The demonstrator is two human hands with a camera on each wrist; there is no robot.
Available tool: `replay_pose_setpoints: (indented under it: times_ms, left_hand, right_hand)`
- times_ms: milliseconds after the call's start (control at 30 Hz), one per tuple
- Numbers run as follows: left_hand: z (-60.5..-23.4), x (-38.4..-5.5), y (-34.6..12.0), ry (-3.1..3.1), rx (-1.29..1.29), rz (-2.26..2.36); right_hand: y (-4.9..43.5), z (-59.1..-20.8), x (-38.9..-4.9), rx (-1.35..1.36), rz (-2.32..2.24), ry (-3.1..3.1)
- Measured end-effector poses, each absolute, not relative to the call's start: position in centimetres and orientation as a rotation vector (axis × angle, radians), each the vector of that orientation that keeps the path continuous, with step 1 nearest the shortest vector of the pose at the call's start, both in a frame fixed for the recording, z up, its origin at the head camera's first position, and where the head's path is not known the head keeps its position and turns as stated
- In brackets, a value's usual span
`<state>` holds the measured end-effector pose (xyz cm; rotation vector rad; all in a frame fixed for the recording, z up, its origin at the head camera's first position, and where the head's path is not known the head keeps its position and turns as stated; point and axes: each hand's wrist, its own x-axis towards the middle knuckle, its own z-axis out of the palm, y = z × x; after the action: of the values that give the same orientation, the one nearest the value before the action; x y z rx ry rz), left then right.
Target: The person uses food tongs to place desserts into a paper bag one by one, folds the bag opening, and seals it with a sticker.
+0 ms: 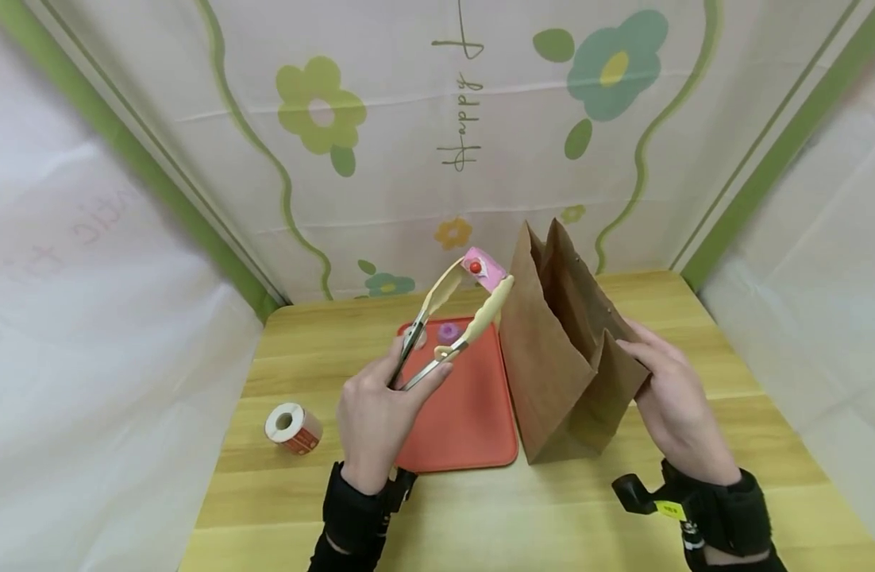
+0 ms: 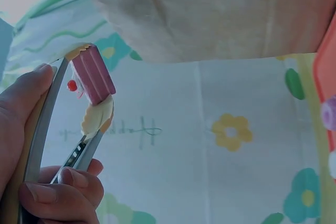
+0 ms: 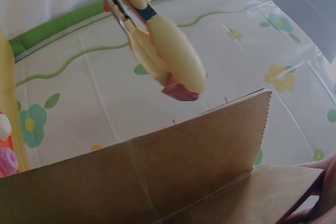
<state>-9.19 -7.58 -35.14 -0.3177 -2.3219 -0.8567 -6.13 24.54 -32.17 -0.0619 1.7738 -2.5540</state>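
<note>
My left hand [image 1: 376, 409] grips metal tongs with cream scalloped tips [image 1: 483, 318]. Pinched between the tips is a small pink piece of toy cake [image 1: 484, 268] with a red ball on white on one face. The left wrist view shows the cake's ridged pink side [image 2: 93, 74]. The cake is held up at the left of an upright brown paper bag [image 1: 548, 373], near the height of its mouth. At the bag's right side, my right hand [image 1: 676, 401] holds the edge of the mouth between thumb and fingers. The bag's opening shows in the right wrist view; its bottom is hidden.
Left of the bag, a red tray [image 1: 459, 421] lies on the wooden table [image 1: 473, 524]. A purple ring-shaped piece [image 1: 449, 333] and a whitish piece [image 1: 416, 339] sit at its far end. Further left stands a label roll [image 1: 292, 429]. Printed cloth walls border the table.
</note>
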Motion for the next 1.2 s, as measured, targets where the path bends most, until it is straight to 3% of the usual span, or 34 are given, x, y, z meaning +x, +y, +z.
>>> replay_pose_setpoints:
  times_ms: [467,1200]
  left_hand:
    - [-31.4,-9.7,-4.0,-2.216,-0.554,-0.959]
    - [-31.5,-9.7,-1.8,-2.306,-0.583,-0.81]
  right_hand:
    - [25.2,-32.3,-6.2,-0.034,-2.579,1.772]
    - [25.6,-32.6,-6.0,-0.015,-2.57,1.778]
